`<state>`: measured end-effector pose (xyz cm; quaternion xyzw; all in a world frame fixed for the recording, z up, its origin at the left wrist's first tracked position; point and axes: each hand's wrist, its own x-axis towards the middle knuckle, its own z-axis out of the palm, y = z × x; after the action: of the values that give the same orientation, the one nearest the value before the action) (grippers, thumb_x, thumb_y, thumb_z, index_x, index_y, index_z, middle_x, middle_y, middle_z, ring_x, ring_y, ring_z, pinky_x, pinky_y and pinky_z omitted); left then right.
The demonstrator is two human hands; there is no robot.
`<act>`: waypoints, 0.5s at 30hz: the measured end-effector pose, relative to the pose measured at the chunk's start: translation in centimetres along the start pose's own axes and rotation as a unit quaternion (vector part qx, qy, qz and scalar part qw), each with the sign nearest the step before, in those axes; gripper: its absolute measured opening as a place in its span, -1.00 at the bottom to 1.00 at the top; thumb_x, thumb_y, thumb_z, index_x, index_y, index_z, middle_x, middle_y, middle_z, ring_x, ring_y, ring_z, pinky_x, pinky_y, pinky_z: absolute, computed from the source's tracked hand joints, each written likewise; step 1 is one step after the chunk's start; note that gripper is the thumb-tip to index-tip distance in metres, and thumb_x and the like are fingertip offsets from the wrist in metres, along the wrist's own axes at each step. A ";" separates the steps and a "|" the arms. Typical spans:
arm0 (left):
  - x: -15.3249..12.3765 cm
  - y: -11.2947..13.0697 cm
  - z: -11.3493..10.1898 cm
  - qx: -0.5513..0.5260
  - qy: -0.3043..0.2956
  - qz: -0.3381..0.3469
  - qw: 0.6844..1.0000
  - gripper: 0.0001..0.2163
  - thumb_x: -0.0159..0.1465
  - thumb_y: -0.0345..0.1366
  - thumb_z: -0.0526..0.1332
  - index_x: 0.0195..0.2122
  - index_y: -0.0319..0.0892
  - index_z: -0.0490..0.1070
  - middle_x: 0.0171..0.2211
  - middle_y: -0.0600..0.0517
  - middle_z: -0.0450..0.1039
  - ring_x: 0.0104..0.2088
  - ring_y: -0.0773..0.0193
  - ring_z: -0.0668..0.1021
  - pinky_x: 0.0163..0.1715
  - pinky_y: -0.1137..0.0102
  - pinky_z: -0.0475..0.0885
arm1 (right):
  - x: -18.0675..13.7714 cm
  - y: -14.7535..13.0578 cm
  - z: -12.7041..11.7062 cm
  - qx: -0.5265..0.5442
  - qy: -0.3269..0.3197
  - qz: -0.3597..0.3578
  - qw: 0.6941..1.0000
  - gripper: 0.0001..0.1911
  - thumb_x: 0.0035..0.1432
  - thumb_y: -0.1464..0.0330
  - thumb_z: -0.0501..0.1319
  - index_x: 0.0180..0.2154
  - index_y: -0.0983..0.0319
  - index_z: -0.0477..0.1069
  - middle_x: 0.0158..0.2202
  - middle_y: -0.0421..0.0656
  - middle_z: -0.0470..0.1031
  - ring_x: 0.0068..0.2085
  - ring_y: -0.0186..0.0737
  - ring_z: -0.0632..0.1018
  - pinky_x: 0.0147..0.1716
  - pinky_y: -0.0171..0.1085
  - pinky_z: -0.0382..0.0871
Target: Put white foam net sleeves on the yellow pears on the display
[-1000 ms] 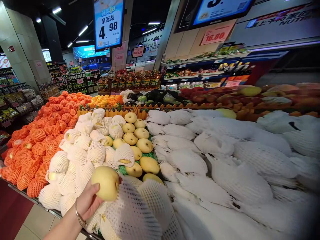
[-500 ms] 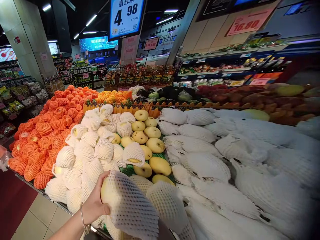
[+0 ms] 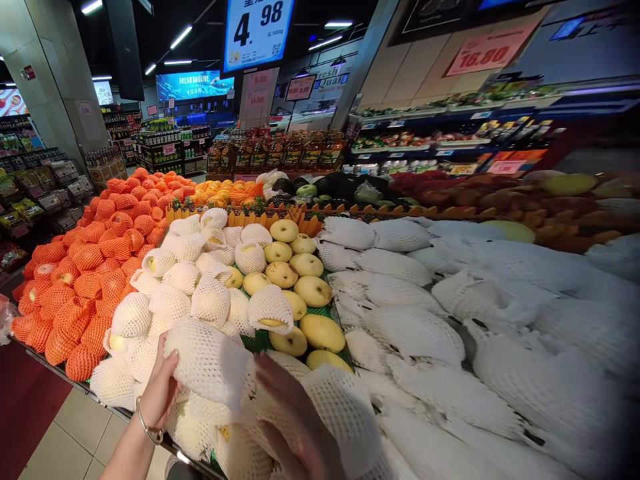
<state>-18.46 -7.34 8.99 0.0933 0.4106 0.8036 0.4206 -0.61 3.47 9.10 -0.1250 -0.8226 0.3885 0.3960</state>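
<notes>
White foam net (image 3: 205, 363) in left hand (image 3: 159, 389)

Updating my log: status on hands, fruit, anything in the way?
Left hand gripping netted fruit. Right hand open near its right end, contact unclear. More wrapped fruit close beneath.

Right fingers (image 3: 283, 383) blurred, contact uncertain; price screen (image 3: 259, 40) cropped.

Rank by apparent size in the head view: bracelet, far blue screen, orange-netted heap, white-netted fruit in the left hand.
1. Orange-netted heap
2. White-netted fruit in the left hand, though nearness to the camera enlarges it
3. Far blue screen
4. Bracelet
</notes>
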 end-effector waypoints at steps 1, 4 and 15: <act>-0.1 0.0 0.0 0.007 -0.007 0.008 1.000 -0.33 0.15 -0.09 0.37 0.25 -0.06 0.18 0.14 -0.11 0.40 0.19 -0.02 0.41 0.24 0.13 0.22 | 0.4 0.5 0.5 0.017 -0.002 0.007 1.000 -0.43 0.32 0.05 0.04 0.32 -0.12 0.04 0.35 -0.23 0.15 0.34 -0.07 0.21 0.28 -0.09 0.21; -0.7 -0.6 -0.1 0.032 -0.016 0.005 0.999 -0.37 0.18 -0.07 0.34 0.25 -0.06 0.24 0.19 -0.10 0.38 0.27 -0.01 0.33 0.29 0.12 0.16 | 0.9 1.9 2.3 0.103 -0.026 0.050 0.993 -0.14 0.17 -0.15 0.08 0.37 -0.06 -0.17 0.41 -0.13 -0.01 0.39 0.04 0.08 0.32 0.07 0.05; -1.8 -2.3 0.3 0.146 0.033 0.038 0.988 -0.34 0.07 0.01 0.40 0.16 -0.16 0.39 0.11 -0.18 0.47 0.24 -0.10 0.36 0.33 0.10 0.08 | 2.0 1.6 4.0 0.254 -0.021 0.177 0.951 0.01 -0.06 -0.09 0.36 0.33 -0.06 -0.01 0.37 -0.14 0.10 0.36 0.03 0.17 0.32 0.00 0.12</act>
<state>-15.76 -7.83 7.87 0.1424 0.5331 0.7534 0.3578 -5.09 3.43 7.53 -0.1563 -0.6694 0.6508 0.3223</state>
